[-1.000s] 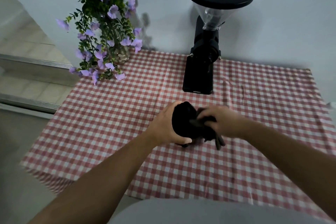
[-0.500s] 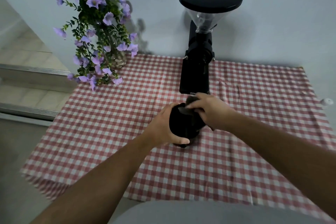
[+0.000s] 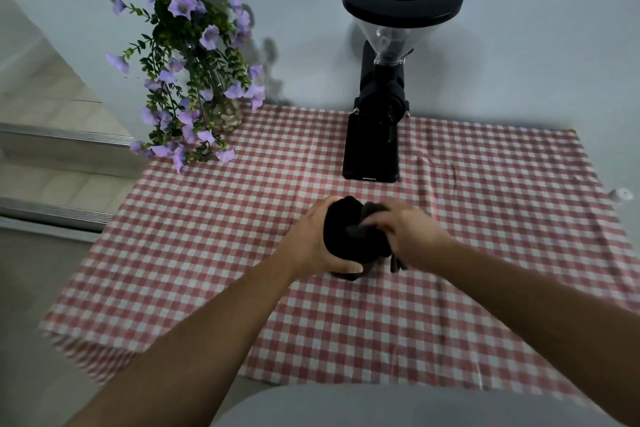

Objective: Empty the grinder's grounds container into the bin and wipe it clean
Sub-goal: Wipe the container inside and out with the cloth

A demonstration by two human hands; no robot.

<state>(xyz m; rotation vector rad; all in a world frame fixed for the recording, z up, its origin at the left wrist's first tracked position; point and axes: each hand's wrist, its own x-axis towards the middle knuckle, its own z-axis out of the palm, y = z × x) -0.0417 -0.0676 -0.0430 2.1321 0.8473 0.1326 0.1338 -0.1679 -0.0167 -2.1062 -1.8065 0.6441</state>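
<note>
Head view shows us midway through the wiping step: our left hand (image 3: 311, 243) is wrapped around the black grounds container (image 3: 346, 236), holding it just above the checked cloth of the desk (image 3: 207, 253), in front of the grinder (image 3: 374, 135). Our right hand (image 3: 408, 236) is closed on a dark cloth (image 3: 372, 218) pressed at the container's mouth; motion blur makes it hard to tell how deep the cloth sits. No bin is in view, so we judge the emptying done. Next we need to turn the cloth round the inner wall while the left hand keeps the container steady, then check for leftover grounds.
</note>
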